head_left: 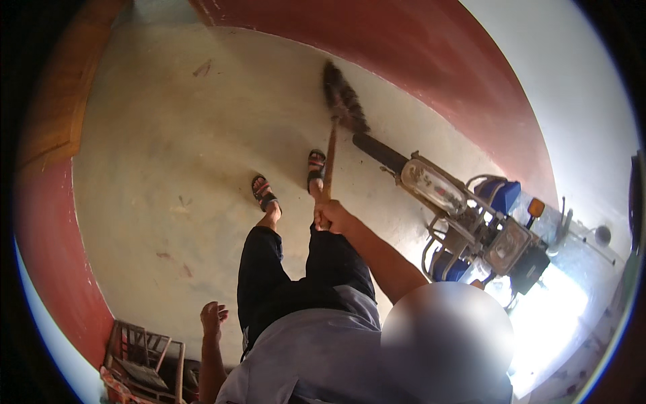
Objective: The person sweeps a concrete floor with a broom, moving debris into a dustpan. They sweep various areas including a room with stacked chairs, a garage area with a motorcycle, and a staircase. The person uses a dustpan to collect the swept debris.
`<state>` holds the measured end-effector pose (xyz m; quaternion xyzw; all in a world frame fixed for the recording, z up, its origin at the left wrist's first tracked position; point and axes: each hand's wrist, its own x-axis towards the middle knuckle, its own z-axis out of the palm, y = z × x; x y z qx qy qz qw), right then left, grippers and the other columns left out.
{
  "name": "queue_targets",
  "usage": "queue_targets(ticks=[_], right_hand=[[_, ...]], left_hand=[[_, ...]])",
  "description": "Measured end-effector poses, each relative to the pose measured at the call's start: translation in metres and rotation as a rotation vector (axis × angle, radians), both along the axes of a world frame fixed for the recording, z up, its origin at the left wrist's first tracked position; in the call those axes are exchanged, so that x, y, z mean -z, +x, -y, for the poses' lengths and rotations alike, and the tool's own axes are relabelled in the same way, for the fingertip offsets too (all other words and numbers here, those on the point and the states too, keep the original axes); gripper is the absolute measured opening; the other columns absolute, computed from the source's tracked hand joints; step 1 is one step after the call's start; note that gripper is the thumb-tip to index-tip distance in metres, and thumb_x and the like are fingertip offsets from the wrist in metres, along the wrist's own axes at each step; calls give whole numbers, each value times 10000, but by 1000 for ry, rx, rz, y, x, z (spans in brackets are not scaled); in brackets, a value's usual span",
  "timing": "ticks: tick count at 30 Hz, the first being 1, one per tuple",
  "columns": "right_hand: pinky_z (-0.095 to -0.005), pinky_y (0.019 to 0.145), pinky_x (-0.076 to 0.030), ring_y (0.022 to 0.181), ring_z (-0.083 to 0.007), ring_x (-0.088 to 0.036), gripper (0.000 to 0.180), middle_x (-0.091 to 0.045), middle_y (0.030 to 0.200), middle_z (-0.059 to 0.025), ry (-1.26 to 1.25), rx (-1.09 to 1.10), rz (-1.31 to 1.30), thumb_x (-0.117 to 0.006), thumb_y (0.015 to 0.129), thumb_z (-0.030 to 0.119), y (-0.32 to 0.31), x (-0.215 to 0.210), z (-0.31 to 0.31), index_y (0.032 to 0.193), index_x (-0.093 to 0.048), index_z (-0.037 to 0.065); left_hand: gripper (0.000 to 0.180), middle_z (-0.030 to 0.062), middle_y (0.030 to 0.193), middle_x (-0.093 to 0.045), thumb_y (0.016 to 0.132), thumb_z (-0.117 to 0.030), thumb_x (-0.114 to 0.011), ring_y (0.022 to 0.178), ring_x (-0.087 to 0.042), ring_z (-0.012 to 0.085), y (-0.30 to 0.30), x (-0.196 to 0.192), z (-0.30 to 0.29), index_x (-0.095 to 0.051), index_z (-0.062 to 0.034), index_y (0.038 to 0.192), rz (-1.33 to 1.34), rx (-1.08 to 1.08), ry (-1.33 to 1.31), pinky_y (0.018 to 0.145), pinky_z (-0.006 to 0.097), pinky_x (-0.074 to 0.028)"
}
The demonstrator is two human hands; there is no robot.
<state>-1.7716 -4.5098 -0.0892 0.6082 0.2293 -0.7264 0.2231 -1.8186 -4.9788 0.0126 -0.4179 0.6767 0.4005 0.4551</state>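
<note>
My right hand (330, 215) is wrapped round the wooden handle of a broom (343, 101), just in front of my knees. The handle runs away from me, slightly to the right, and passes close beside my right foot. Dark, bushy bristles rest on the floor near the red lower wall, just past a motorcycle's front wheel. Off to the left of my body, my left hand (214, 316) hangs with loosely bent fingers and holds nothing. Nearest to it stands a wooden chair (145, 353), partly cut off at the lower edge.
A parked motorcycle (464, 215) with blue side parts stands to my right. The red lower wall (377, 34) curves along the far side; another red stretch (50, 229) is at left, beside a wooden door (60, 101). Small marks dot the pale floor (161, 135).
</note>
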Motion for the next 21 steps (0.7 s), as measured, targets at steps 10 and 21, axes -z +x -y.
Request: queue_targets(ticks=[10,21], right_hand=[[-307,505,-466,516,-197,-584,121,-579,550,-63,356,-1674,-435,-586,586,150,207,-46,69,696,-602,101],[-323,328,-408,377,-178,-493,183,-485,476,-68,406,-392,385,-580,699,164,354,-17,63,682,-502,0]], left_hand=[[281,123,809,-564,813,-197,-465,605,-558,181,-54,7,-10,-451,-2,1015,-56,112,118,510,263,-459],[269,114,816,-566,806,-224,-487,611,-560,178,12,-2,5,-463,-40,1001,-49,338,66,528,269,-462]])
